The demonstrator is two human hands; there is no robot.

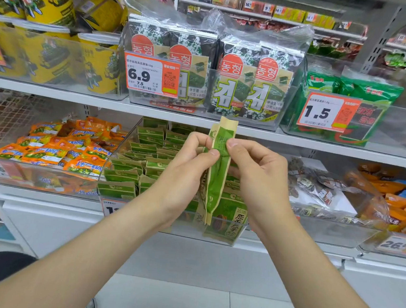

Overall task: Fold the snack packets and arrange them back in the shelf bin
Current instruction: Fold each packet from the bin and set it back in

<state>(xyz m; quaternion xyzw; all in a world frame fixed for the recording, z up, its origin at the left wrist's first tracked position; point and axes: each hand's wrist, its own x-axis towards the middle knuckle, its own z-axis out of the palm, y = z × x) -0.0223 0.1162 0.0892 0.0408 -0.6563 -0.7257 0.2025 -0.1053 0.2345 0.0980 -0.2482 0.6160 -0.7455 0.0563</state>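
Note:
A green and tan snack packet (217, 177) stands upright in front of me, folded lengthwise into a narrow strip. My left hand (187, 172) pinches its left edge near the top between thumb and fingers. My right hand (257, 174) pinches the right edge at the same height. Behind my hands, a clear shelf bin (223, 240) on the lower shelf holds several more green packets (130, 171), most standing in rows. One larger green packet (230, 221) with brown print leans against the bin's front wall.
Left of the bin lies a bin of orange packets (56, 149); to the right are clear bagged snacks (317, 187) and orange and blue packets (400, 200). The upper shelf carries seaweed packs (241, 83), yellow tubs (99, 64) and price tags (151, 75).

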